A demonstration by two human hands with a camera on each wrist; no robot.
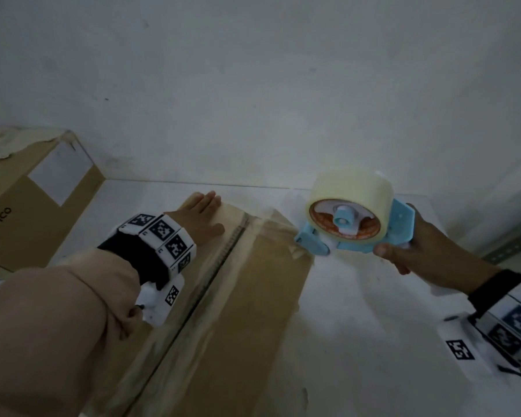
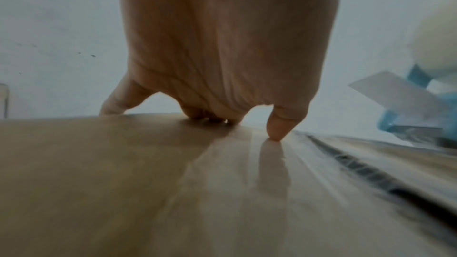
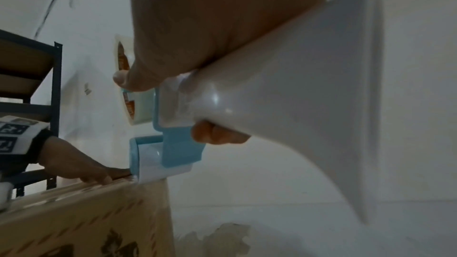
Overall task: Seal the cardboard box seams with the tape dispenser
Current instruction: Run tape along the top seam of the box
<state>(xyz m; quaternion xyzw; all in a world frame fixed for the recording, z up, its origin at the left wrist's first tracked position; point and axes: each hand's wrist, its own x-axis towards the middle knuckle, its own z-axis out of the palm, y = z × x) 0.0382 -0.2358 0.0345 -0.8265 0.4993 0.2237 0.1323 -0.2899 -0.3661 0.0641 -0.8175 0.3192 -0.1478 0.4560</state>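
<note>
The cardboard box (image 1: 223,296) lies lengthwise on the white floor (image 1: 373,311), its top flaps meeting in a dark centre seam (image 1: 223,260) that runs away from the person toward the wall (image 1: 253,70). Glossy strips already lie along both sides of that seam, though the dim light makes it hard to say whether the gap itself is covered.

The tape dispenser (image 1: 351,221), blue with a pale roll (image 1: 352,188) on its hub, sits at the far right corner of the box. In the right wrist view its mouth touches the top edge there and a sheet of clear tape (image 3: 158,202) runs from it down the end face. The right hand (image 1: 409,251) is clamped round the white handle (image 3: 284,114), thumb on one side and fingers curled under the other.

The left hand (image 1: 200,218) lies flat on the left flap near the far end, fingers straight and apart, the thumb tip (image 2: 278,130) pressing down just beside the seam.

I'd say a strip is being anchored or finished at the far end. The next move looks to call for keeping the dispenser's mouth pressed to the cardboard while the left hand holds the flap level, so the tape lies without wrinkles.

Off to the left stands a second box (image 1: 36,200) with a white label (image 1: 60,173), and a dark metal shelf (image 3: 37,105) stands behind.
</note>
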